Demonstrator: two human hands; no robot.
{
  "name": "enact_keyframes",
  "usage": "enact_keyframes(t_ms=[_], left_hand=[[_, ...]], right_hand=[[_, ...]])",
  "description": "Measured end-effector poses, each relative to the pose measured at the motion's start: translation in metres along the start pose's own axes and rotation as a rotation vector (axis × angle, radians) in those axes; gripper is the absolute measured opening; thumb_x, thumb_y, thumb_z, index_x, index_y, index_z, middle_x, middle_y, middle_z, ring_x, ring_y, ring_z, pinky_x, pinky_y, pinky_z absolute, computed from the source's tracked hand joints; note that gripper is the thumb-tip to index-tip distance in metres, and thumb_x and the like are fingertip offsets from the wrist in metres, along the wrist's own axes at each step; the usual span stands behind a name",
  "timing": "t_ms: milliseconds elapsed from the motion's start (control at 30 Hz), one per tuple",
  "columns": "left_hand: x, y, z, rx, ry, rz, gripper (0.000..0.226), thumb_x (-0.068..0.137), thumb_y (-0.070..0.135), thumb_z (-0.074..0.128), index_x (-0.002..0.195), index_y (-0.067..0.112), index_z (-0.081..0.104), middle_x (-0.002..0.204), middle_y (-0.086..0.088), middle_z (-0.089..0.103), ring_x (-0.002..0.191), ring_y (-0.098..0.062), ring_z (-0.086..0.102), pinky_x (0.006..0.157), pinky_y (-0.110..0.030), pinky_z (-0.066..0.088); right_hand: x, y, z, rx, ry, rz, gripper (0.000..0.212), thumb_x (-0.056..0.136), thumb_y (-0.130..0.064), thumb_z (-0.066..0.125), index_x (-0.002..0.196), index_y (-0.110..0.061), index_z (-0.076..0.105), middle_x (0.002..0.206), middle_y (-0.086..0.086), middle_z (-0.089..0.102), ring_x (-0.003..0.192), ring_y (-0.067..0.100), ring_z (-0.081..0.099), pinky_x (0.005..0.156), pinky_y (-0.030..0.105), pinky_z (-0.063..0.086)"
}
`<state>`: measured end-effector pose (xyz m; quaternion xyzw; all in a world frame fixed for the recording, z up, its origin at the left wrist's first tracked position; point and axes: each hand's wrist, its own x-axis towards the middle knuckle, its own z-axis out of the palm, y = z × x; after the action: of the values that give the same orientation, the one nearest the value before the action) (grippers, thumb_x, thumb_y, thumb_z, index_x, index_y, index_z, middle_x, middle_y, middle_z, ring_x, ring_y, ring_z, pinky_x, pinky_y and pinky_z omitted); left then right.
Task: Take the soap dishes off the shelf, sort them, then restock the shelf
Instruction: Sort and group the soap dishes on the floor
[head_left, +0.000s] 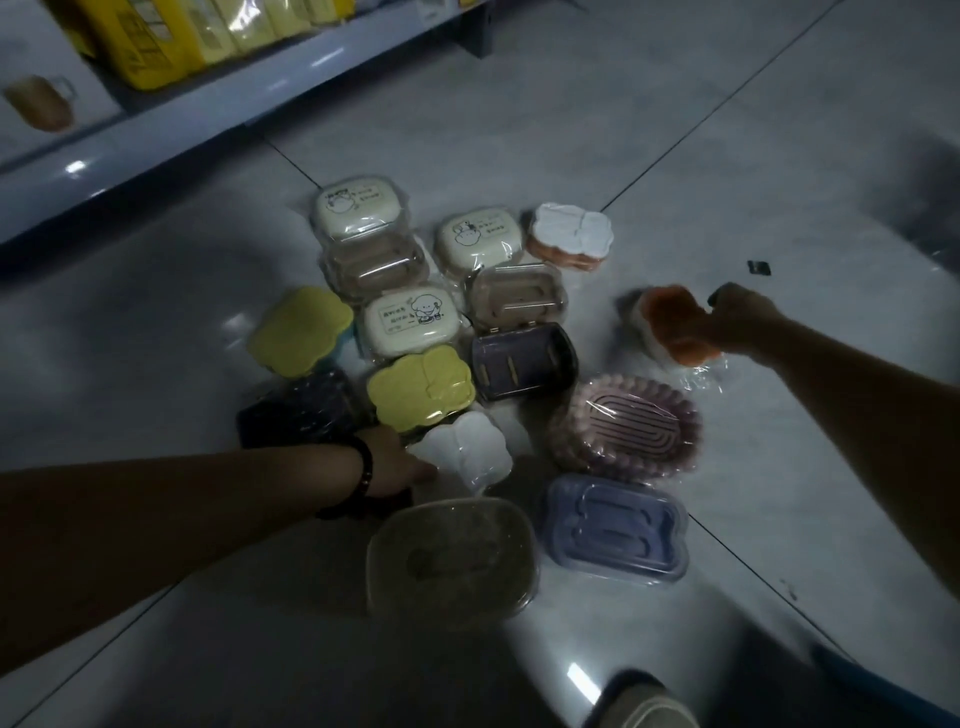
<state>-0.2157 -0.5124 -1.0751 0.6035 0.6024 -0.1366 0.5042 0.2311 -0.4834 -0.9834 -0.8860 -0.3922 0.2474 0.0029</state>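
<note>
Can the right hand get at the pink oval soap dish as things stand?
Probably not at once: the right hand grips an orange soap dish, so it is full. The pink oval soap dish lies close by on the floor with nothing on top, so the way looks free otherwise.

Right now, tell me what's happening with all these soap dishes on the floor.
A person is working over a spread of wrapped soap dishes laid out on the tiled floor beside the shelf. The right hand grips an orange soap dish at the right edge of the group. The left hand is at a white soap dish on the near side, though whether it grips it is unclear. The rest lie grouped on the floor.
</note>
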Motion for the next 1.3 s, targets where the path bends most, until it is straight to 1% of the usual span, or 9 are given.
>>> enact_keyframes(t_ms=[200,300,467,733,867,1000,1100,1167,1300], left_hand=[[-0.028,0.020,0.001,-0.141,0.144,0.045,0.023,0.096,0.033,0.074,0.114,0.019,0.073,0.097,-0.001,0.067,0.084,-0.015,0.061,0.074,-0.025,0.046],[-0.023,0.020,0.001,-0.157,0.146,0.051,0.035,0.096,0.038,0.074,0.125,0.017,0.072,0.107,-0.003,0.073,0.082,-0.012,0.063,0.070,-0.023,0.047],[-0.022,0.030,-0.007,-0.155,0.196,0.073,0.045,0.096,0.042,0.072,0.132,0.016,0.070,0.129,-0.010,0.072,0.119,-0.032,0.065,0.099,-0.033,0.049],[-0.037,0.036,-0.022,-0.005,0.118,0.055,0.034,0.104,0.049,0.055,0.099,0.019,0.072,0.097,-0.005,0.070,0.100,-0.026,0.068,0.083,-0.027,0.048],[-0.054,0.042,-0.040,0.102,0.143,0.151,0.040,0.105,0.041,0.054,0.079,0.014,0.068,0.079,-0.009,0.074,0.074,-0.026,0.072,0.071,-0.033,0.057],[-0.065,0.054,-0.054,-0.284,0.211,0.213,0.026,0.107,0.028,0.053,0.102,0.005,0.064,0.099,-0.023,0.073,0.072,-0.033,0.073,0.063,-0.037,0.056],[-0.072,0.058,-0.056,-0.745,0.014,0.082,0.045,0.104,0.053,0.051,0.120,0.012,0.062,0.115,-0.019,0.071,0.089,-0.042,0.076,0.074,-0.044,0.059],[-0.073,0.054,-0.054,-0.850,-0.114,0.072,0.051,0.099,0.061,0.054,0.130,0.020,0.059,0.122,-0.017,0.072,0.100,-0.043,0.076,0.079,-0.046,0.062],[-0.067,0.040,-0.054,-0.873,-0.049,0.140,0.037,0.099,0.030,0.068,0.131,0.014,0.062,0.116,-0.032,0.072,0.105,-0.048,0.073,0.089,-0.051,0.061]], right_hand=[[0.015,0.011,0.033,0.007,0.020,-0.010,0.109,0.067,-0.051,0.097,0.149,-0.002,0.043,0.137,0.023,0.058,0.126,0.041,0.058,0.083,0.032,0.044],[0.014,0.012,0.032,-0.022,0.057,-0.015,0.104,0.063,-0.056,0.096,0.142,-0.004,0.053,0.132,0.023,0.064,0.121,0.039,0.062,0.081,0.032,0.046],[-0.012,-0.005,0.013,0.032,0.135,-0.132,0.092,0.069,-0.054,0.094,0.140,-0.007,0.059,0.134,0.020,0.067,0.127,0.036,0.063,0.097,0.037,0.050],[-0.063,-0.043,-0.011,0.070,0.161,-0.466,0.105,0.061,-0.049,0.098,0.150,-0.019,0.050,0.140,0.007,0.067,0.127,0.027,0.064,0.106,0.038,0.050],[-0.095,-0.074,-0.013,-0.039,0.064,-0.804,0.110,0.060,-0.042,0.098,0.153,-0.017,0.046,0.142,0.008,0.063,0.124,0.028,0.063,0.099,0.029,0.044],[-0.129,-0.114,0.008,-0.163,-0.073,-1.053,0.100,0.060,-0.034,0.100,0.147,-0.017,0.053,0.136,0.005,0.064,0.111,0.013,0.056,0.094,0.028,0.045],[-0.145,-0.130,0.039,-0.224,-0.143,-1.131,0.100,0.058,-0.039,0.099,0.145,-0.023,0.051,0.136,0.003,0.064,0.117,0.021,0.061,0.098,0.037,0.052],[-0.151,-0.134,0.054,-0.228,-0.159,-1.143,0.105,0.061,-0.040,0.098,0.151,-0.026,0.047,0.143,0.002,0.061,0.125,0.022,0.059,0.101,0.033,0.048],[-0.146,-0.140,0.058,-0.143,-0.252,-1.178,0.096,0.069,-0.055,0.093,0.150,-0.028,0.049,0.145,-0.004,0.060,0.128,0.015,0.057,0.105,0.029,0.047]])
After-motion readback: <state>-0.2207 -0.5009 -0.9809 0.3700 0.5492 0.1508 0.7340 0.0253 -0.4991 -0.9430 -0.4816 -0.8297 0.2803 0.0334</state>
